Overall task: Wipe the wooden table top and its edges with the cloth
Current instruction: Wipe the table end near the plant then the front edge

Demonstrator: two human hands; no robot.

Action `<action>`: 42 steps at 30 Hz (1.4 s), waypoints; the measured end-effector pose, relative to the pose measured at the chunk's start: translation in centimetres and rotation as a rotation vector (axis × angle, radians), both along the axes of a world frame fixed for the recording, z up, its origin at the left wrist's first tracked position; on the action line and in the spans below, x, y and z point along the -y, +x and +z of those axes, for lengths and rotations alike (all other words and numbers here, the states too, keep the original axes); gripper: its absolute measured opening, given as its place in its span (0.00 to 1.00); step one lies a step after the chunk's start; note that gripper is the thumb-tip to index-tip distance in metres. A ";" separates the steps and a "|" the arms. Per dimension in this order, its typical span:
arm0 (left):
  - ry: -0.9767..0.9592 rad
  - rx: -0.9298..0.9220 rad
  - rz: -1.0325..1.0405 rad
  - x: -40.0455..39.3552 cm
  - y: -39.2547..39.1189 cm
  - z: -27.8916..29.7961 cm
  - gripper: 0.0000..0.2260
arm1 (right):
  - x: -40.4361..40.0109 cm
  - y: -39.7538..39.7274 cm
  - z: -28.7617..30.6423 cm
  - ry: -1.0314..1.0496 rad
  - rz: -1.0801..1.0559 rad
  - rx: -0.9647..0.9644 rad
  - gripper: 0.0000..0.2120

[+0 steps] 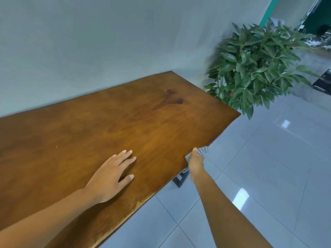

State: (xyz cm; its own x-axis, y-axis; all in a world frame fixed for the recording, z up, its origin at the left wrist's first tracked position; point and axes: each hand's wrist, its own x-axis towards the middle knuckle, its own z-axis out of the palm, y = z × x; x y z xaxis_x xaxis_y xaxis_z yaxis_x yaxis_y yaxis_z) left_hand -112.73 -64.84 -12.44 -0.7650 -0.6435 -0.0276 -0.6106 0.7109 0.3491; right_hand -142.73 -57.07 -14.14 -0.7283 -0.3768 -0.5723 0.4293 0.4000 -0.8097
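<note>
Hands apart: left hand [111, 174] flat on the glossy wooden worktop [143, 122]; right hand [196, 162] grips a pale textured cloth [203, 151] against the worktop's near edge.

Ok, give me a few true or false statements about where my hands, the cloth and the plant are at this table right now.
1. The left hand lies flat on the brown wooden table top. True.
2. The right hand holds the grey patterned cloth at the table's right edge. True.
3. The cloth lies spread in the middle of the table. False: it is at the edge, in the hand.
4. The leafy green potted plant stands on the table. False: it stands beyond the far corner.
</note>
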 end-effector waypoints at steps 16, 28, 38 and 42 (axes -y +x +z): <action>-0.095 0.057 0.040 -1.9 6.0 -1.2 0.32 | -6.8 22.4 1.0 -0.068 0.193 0.070 0.30; -0.107 0.080 0.076 -1.7 5.6 -1.4 0.32 | -2.9 9.2 1.0 0.002 -0.011 0.002 0.34; -0.135 0.057 0.067 -1.4 5.4 -1.7 0.26 | -7.7 26.3 -2.2 -0.233 0.149 0.084 0.34; -0.134 0.045 0.066 -1.3 5.4 -1.8 0.25 | -10.0 31.4 -1.6 -0.260 0.263 0.164 0.48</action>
